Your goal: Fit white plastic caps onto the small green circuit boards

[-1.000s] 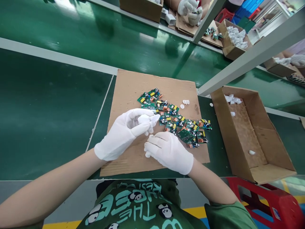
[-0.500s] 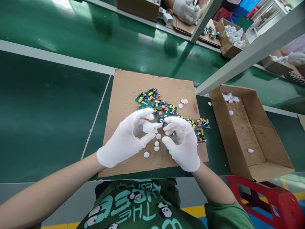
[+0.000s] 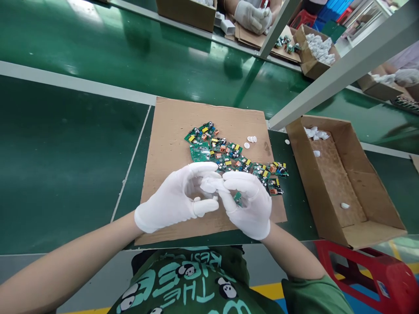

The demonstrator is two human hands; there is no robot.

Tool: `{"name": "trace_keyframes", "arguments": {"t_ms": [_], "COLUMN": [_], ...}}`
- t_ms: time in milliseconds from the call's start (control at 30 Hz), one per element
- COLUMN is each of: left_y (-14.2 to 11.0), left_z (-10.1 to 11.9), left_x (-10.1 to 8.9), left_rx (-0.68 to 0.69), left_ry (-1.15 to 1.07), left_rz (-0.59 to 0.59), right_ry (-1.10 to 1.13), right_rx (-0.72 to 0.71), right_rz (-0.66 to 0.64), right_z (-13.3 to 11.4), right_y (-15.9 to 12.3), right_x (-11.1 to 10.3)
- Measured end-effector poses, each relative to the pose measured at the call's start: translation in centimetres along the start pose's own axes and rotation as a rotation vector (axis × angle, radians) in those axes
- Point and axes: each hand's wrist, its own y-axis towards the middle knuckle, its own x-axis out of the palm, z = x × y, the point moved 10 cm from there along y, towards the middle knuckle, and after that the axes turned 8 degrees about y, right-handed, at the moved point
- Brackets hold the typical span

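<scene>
Both my hands wear white gloves and meet over the near part of a cardboard sheet (image 3: 173,126). My left hand (image 3: 178,198) pinches a small white plastic housing (image 3: 209,184) between thumb and fingers. My right hand (image 3: 250,203) touches that housing with its fingertips and holds a small green circuit board (image 3: 238,198) in its palm. A pile of several green circuit boards (image 3: 229,158) lies just beyond my fingers. A few white caps (image 3: 251,139) lie further back on the sheet.
An open cardboard box (image 3: 356,226) with a few white parts stands at the right. A grey metal frame bar (image 3: 327,74) slants above it. Across the green belt (image 3: 65,144), another person's gloved hands (image 3: 252,15) work among boxes of white parts (image 3: 319,46). A red stool (image 3: 366,274) sits lower right.
My right hand picked a circuit board from the pile and drew back toward me. Both hands have closed together on the white housing, covering the loose white caps seen earlier.
</scene>
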Motion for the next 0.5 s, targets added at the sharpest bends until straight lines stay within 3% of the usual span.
{"name": "trace_keyframes", "arguments": {"t_ms": [133,300,500], "left_y": [-0.1,-0.6,-0.7], "left_z": [0.0,0.1,0.8], "left_x": [-0.1,-0.4,-0.5], "left_rx": [0.004,0.092,0.155], "left_ry": [0.036,0.263,0.233], "left_rz": [0.004,0.024,0.004], "right_ry": [-0.004,0.014,0.034], "right_rx": [-0.047,-0.132,-0.129], "right_rz": [-0.014,-0.176,-0.240], "right_z": [-0.2,-1.1,-1.0], "right_y": [-0.1,0.3,0.4], "right_x": [0.1,0.9,0.7]}}
